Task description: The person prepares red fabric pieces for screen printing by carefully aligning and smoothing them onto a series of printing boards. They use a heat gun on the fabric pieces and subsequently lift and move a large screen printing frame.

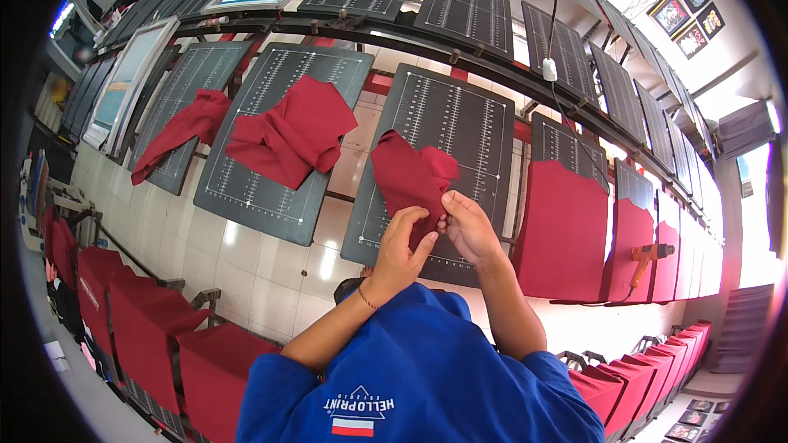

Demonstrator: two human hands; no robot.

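Left hand: the left hand [400, 248] is closed on the lower edge of the red shirt [410, 176]; the fingers are bent around the cloth and the thumb points up.
Right hand: the right hand [470, 227] pinches the same edge just beside the left one; the two hands are almost touching.
Shirt: dark red, crumpled and folded on itself; it lies on the left half of the dark pallet board [460, 135], near its lower edge.
Board: black, with white ruler lines; its right half is bare.
Left boards: a second crumpled red shirt [287, 135] lies on the next board, a third red shirt [180, 127] on the one after it.
Right boards: a flat red shirt [566, 230] covers the board to the right; an orange heat gun [648, 254] hangs further right.
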